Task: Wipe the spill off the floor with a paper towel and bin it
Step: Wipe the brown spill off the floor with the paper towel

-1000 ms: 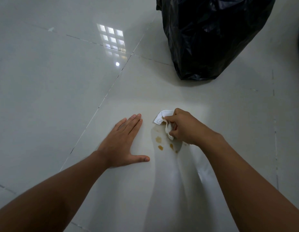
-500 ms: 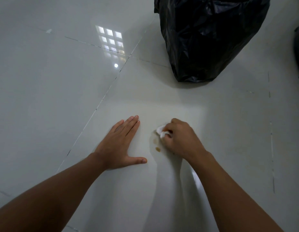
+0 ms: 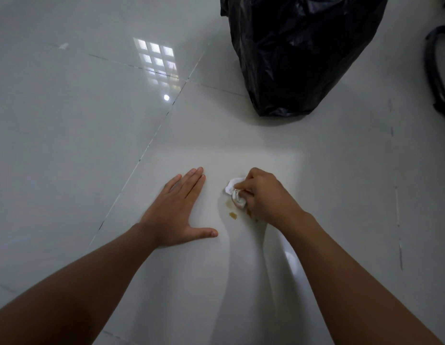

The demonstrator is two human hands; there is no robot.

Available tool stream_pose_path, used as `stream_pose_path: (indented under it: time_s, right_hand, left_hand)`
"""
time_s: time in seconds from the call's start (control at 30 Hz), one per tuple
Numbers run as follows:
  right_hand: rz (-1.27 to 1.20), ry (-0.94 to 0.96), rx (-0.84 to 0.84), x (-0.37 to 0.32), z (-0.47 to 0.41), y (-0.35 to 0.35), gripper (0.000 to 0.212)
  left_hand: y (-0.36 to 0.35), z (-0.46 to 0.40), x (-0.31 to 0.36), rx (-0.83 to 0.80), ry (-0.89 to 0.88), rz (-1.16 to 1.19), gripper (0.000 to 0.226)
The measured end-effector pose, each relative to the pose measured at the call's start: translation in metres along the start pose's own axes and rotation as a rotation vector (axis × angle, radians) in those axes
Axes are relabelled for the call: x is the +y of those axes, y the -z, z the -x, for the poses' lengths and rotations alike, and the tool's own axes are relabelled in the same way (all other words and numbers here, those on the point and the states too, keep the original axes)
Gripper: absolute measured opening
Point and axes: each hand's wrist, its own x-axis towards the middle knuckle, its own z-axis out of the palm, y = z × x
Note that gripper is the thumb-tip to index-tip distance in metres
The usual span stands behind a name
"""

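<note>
My right hand (image 3: 265, 195) grips a crumpled white paper towel (image 3: 235, 192) and presses it on the glossy white tile floor. Small brown spill spots (image 3: 233, 215) lie just below and left of the towel, with a faint smear beside it. My left hand (image 3: 178, 210) rests flat on the floor with fingers spread, a short way left of the spill. A black bin bag (image 3: 298, 51) stands on the floor beyond my right hand, its top out of view.
A dark curved object (image 3: 438, 70) lies at the right edge, near the bag. Grout lines (image 3: 151, 143) cross the floor diagonally, and a window reflection (image 3: 156, 61) shines on the tiles at the upper left.
My right hand slid the towel down over the spill and back up a little, uncovering the brown spots again. The left hand stayed planted on the floor.
</note>
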Motion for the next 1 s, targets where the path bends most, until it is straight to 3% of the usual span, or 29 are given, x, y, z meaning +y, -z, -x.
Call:
stream_pose_path:
  time_s: [0.17,0.27,0.37,0.5,0.57,0.8,0.9,1.0]
  right_hand:
    - [0.000,-0.033,0.092,-0.014,-0.004,-0.013,0.018]
    - [-0.035,0.023,-0.048,-0.025,0.004,-0.018,0.019]
    - [-0.031,-0.087,-0.144,-0.013,0.008,-0.006,0.021]
    - [-0.033,-0.226,0.179,0.012,0.009,0.003,0.020]
    - [-0.052,-0.182,0.208,0.005,0.005,0.000,0.023]
    - [-0.071,-0.011,-0.031,-0.006,0.015,-0.005,0.015]
    - [-0.088,-0.059,0.163,0.013,0.026,0.008,0.015]
    - [-0.148,-0.252,0.375,0.038,0.027,0.018,0.016]
  left_hand:
    - [0.003,0.000,0.001,-0.049,-0.010,0.002,0.140]
    - [0.003,-0.001,0.002,-0.055,-0.018,-0.005,0.142]
    - [0.004,-0.001,0.003,-0.044,-0.012,-0.009,0.144]
    - [0.003,0.000,0.002,-0.044,-0.007,-0.010,0.145]
    - [0.003,0.001,0.000,-0.043,-0.005,-0.019,0.144]
    - [0.002,0.002,0.001,-0.046,-0.013,-0.012,0.141]
    - [0.002,0.002,0.001,-0.033,-0.010,-0.023,0.140]
    - [0.003,0.001,0.001,-0.034,-0.008,-0.034,0.140]
